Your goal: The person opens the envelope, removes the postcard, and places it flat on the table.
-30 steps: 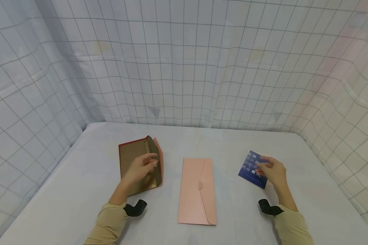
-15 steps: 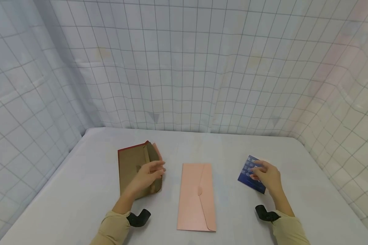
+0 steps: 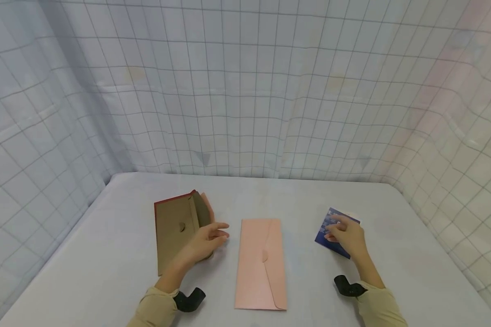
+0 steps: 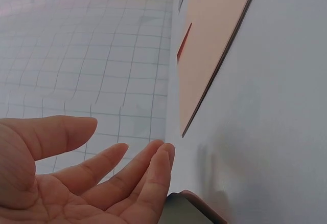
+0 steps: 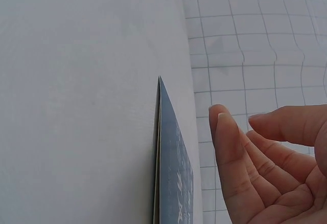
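Your left hand [image 3: 207,241] is in the air over the table [image 3: 86,281], fingers loosely bent, thumb well apart, gripping nothing. It's between the olive-brown envelope [image 3: 172,234] and the pink envelope [image 3: 259,272], in front of the former's raised flap [image 3: 203,211]. Red edge on the olive-brown envelope; a pink piece [image 3: 208,205] shows just behind the flap.

Pink envelope lies flat in the middle, long side running away from you, rounded tab on its flap edge. Your left fingertips are near it, not touching.

Your right hand [image 3: 349,234] is above the blue card [image 3: 336,246], relaxed, gripping nothing, thumb and fingertips apart. Card lies turned at an angle, right of the pink envelope, white characters on its face; more than one layer shows at its edge.

You wear light sleeves [image 3: 157,309], with a black wrist mount [image 3: 190,299] on each arm. Grid-patterned curtain [image 3: 245,100] behind.
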The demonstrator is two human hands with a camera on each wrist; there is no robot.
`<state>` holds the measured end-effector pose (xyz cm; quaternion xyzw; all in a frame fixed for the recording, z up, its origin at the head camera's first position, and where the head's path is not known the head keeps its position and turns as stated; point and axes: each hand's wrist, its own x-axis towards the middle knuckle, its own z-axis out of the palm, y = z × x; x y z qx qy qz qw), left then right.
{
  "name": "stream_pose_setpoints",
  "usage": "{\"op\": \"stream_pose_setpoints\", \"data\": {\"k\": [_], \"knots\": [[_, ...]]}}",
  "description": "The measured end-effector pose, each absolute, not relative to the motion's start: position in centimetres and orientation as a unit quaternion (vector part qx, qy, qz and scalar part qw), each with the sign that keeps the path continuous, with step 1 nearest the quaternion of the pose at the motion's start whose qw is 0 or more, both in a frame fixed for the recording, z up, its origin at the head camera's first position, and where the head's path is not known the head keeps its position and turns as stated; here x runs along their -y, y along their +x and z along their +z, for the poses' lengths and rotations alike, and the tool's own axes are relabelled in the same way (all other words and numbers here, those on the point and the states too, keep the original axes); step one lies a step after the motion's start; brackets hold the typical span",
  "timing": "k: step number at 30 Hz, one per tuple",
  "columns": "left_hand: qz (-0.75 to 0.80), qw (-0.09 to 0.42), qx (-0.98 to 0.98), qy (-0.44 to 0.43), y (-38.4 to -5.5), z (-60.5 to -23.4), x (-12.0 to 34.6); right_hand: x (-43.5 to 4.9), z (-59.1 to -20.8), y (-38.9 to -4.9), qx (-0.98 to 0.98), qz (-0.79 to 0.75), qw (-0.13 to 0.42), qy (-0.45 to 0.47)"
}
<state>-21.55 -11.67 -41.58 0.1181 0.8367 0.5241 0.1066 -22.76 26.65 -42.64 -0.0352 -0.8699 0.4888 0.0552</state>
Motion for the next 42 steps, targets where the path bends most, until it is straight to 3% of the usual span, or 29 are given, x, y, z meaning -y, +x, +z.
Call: {"op": "stream_pose_setpoints", "data": {"k": [19,30,42], "knots": [[0.517,0.132,-0.836,0.131,-20.8,-41.7,10.7,-25.1,-43.1,-23.0,0.87,0.488,0.053,-0.031],[0.525,0.131,-0.832,0.12,-20.7,-42.0,10.3,-24.3,-43.8,-23.1,0.851,0.524,-0.005,-0.03],[0.545,0.164,-0.812,0.133,-20.6,-42.2,10.0,-23.5,-44.0,-22.8,0.819,0.571,-0.055,0.0]]}}
